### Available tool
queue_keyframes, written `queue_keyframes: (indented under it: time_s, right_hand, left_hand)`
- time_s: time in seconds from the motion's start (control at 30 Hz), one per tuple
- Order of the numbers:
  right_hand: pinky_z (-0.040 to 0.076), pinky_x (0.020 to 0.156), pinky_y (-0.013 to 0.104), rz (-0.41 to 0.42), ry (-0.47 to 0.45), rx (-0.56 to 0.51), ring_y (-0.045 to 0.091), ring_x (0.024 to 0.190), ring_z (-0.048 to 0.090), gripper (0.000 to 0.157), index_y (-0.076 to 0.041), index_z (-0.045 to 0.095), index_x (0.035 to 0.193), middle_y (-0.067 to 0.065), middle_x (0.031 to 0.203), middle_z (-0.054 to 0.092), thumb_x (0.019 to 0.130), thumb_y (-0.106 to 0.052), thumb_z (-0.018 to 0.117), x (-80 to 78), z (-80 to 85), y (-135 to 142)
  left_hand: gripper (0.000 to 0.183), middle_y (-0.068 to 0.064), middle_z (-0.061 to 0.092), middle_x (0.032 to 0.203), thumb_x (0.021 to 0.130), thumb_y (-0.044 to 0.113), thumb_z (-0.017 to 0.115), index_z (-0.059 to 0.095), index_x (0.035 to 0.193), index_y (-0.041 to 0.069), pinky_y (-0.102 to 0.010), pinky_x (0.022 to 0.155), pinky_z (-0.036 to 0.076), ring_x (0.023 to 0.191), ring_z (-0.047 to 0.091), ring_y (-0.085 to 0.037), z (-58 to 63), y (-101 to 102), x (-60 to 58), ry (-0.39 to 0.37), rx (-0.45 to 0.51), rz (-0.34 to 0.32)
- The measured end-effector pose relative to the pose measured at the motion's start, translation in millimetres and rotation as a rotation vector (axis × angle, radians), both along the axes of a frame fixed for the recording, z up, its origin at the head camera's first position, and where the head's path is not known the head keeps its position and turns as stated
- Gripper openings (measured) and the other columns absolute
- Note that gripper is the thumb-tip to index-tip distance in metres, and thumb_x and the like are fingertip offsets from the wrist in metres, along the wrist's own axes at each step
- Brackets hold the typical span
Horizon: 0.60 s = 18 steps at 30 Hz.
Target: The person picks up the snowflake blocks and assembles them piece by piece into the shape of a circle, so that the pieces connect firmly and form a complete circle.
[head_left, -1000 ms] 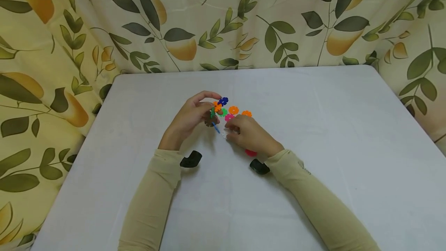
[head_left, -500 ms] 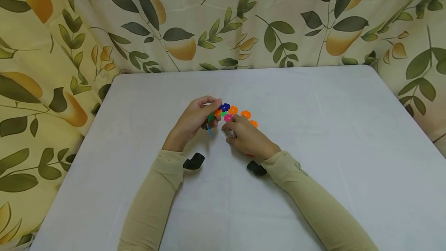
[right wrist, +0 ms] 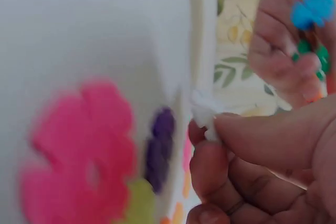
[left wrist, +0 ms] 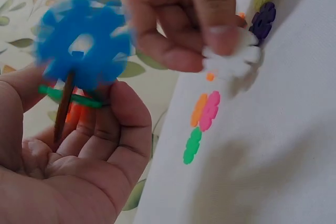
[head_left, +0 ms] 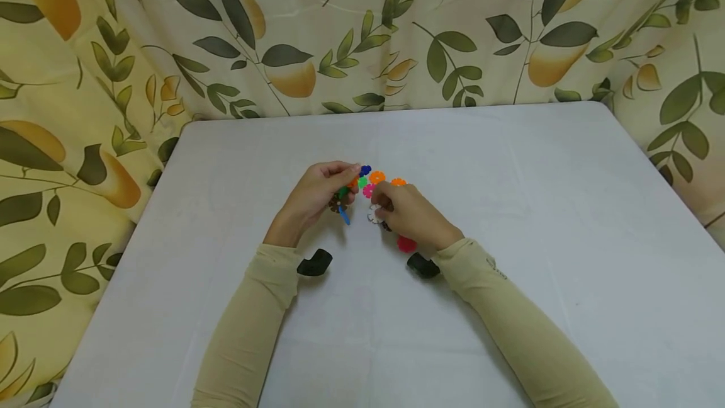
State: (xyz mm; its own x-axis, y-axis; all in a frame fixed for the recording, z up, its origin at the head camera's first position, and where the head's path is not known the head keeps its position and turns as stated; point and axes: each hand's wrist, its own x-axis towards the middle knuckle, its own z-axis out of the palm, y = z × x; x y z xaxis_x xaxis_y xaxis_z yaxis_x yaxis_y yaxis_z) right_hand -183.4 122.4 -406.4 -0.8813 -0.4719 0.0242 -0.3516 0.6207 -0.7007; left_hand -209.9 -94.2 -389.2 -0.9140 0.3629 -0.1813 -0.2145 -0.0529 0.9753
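Note:
My left hand (head_left: 308,203) holds a joined cluster of flower-shaped plastic discs over the table. In it are a blue disc (left wrist: 52,45), seen edge-on in the head view, a brown disc (left wrist: 64,106) and a green disc (left wrist: 84,99). An orange disc is partly hidden by the fingers, and a dark blue disc (head_left: 365,170) shows at their tips. Thumb and fingers of my right hand (head_left: 418,216) pinch a white flower disc (left wrist: 239,59), apart from the cluster. In the right wrist view, this white disc (right wrist: 202,108) appears blurred.
Loose discs lie on the white tabletop (head_left: 510,206): light green (head_left: 363,182), pink (head_left: 369,191), orange (head_left: 377,177), purple (left wrist: 263,22), yellow-green (right wrist: 139,203) and a larger pink-red one (head_left: 406,244). Black pieces (head_left: 314,262) sit beside both wrists. Patterned cloth (head_left: 362,36) hangs behind.
My left hand has turned and lowered slightly, tilting the cluster so the dark blue disc shows differently. The white disc, mostly covered earlier, is now visible in my right fingers, slightly further right.

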Motion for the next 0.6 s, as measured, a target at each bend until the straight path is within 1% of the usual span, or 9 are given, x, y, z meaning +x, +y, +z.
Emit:
queue_keyframes:
  time_s: [0.07, 0.13, 0.2, 0.3, 0.33, 0.37, 0.43, 0.57, 0.6]
  right_hand:
    - [0.060, 0.081, 0.040, -0.044, -0.023, -0.040, 0.025, 0.087, 0.068, 0.011, 0.001, 0.070, 0.112, 0.010, 0.098, 0.073, 0.101, 0.001, 0.070, -2.3, 3.6, 5.0]
    - [0.061, 0.079, 0.038, -0.100, -0.051, -0.100, 0.026, 0.088, 0.069, 0.011, 0.001, 0.071, 0.112, 0.011, 0.099, 0.073, 0.101, 0.000, 0.070, -4.0, 8.1, 10.4]
    - [0.061, 0.077, 0.034, -0.155, -0.069, -0.158, 0.027, 0.087, 0.069, 0.011, 0.001, 0.071, 0.113, 0.012, 0.099, 0.072, 0.102, -0.002, 0.070, -4.9, 12.8, 15.7]
    - [0.060, 0.074, 0.029, -0.215, -0.092, -0.258, 0.031, 0.085, 0.071, 0.012, 0.002, 0.071, 0.113, 0.015, 0.099, 0.071, 0.102, -0.001, 0.069, -6.3, 18.8, 21.0]
    - [0.059, 0.074, 0.028, -0.225, -0.092, -0.283, 0.033, 0.084, 0.072, 0.013, 0.003, 0.070, 0.114, 0.016, 0.098, 0.071, 0.102, -0.001, 0.069, -6.7, 20.5, 22.0]
    - [0.060, 0.073, 0.028, -0.233, -0.102, -0.314, 0.035, 0.083, 0.072, 0.013, 0.004, 0.070, 0.114, 0.017, 0.097, 0.070, 0.102, -0.001, 0.068, -6.8, 22.1, 22.7]
    - [0.060, 0.073, 0.031, -0.244, -0.125, -0.368, 0.034, 0.079, 0.072, 0.014, 0.005, 0.070, 0.115, 0.019, 0.096, 0.070, 0.103, 0.000, 0.068, -7.8, 23.8, 23.6]
    - [0.061, 0.073, 0.034, -0.253, -0.147, -0.430, 0.026, 0.075, 0.071, 0.016, 0.007, 0.069, 0.116, 0.021, 0.096, 0.070, 0.103, -0.001, 0.067, -8.6, 24.6, 23.7]
    - [0.061, 0.073, 0.034, -0.256, -0.149, -0.441, 0.023, 0.073, 0.071, 0.016, 0.008, 0.069, 0.117, 0.021, 0.096, 0.069, 0.103, -0.001, 0.067, -8.7, 24.4, 23.6]
  left_hand:
    - [0.030, -0.006, 0.065, 0.081, 0.109, 0.022, 0.067, 0.067, 0.119, -0.007, -0.024, 0.061, 0.050, 0.065, 0.062, -0.015, -1.2, 0.1, -0.7, -0.009, -0.003, -0.006]
    - [0.023, -0.010, 0.067, 0.085, 0.109, 0.022, 0.067, 0.068, 0.115, -0.001, -0.025, 0.061, 0.050, 0.064, 0.061, -0.015, -2.4, 0.4, -1.0, -0.017, -0.007, -0.005]
    - [0.020, -0.015, 0.071, 0.092, 0.108, 0.022, 0.068, 0.069, 0.113, 0.003, -0.025, 0.060, 0.049, 0.063, 0.060, -0.015, -3.6, 1.0, -0.9, -0.017, -0.027, -0.009]
    - [0.020, -0.025, 0.071, 0.108, 0.108, 0.022, 0.068, 0.069, 0.114, 0.003, -0.025, 0.060, 0.049, 0.064, 0.060, -0.015, -4.4, 2.5, 0.0, -0.014, -0.051, -0.012]
    - [0.021, -0.028, 0.070, 0.113, 0.108, 0.023, 0.069, 0.069, 0.114, 0.003, -0.025, 0.060, 0.049, 0.064, 0.060, -0.014, -4.3, 3.1, 0.2, -0.014, -0.061, -0.014]
    - [0.022, -0.026, 0.072, 0.115, 0.108, 0.024, 0.069, 0.069, 0.114, 0.003, -0.025, 0.061, 0.049, 0.065, 0.060, -0.014, -4.3, 3.7, 0.4, -0.012, -0.069, -0.018]
    - [0.023, -0.027, 0.071, 0.116, 0.107, 0.024, 0.070, 0.070, 0.116, 0.003, -0.025, 0.062, 0.051, 0.066, 0.060, -0.015, -3.9, 5.0, 0.7, -0.016, -0.086, -0.025]
    - [0.026, -0.025, 0.072, 0.114, 0.107, 0.024, 0.071, 0.072, 0.119, 0.001, -0.027, 0.066, 0.054, 0.072, 0.063, -0.018, -4.2, 6.2, 0.5, -0.016, -0.107, -0.045]
    - [0.026, -0.028, 0.071, 0.115, 0.107, 0.024, 0.070, 0.072, 0.119, 0.001, -0.027, 0.067, 0.055, 0.074, 0.064, -0.019, -4.1, 6.2, 0.6, -0.015, -0.110, -0.049]
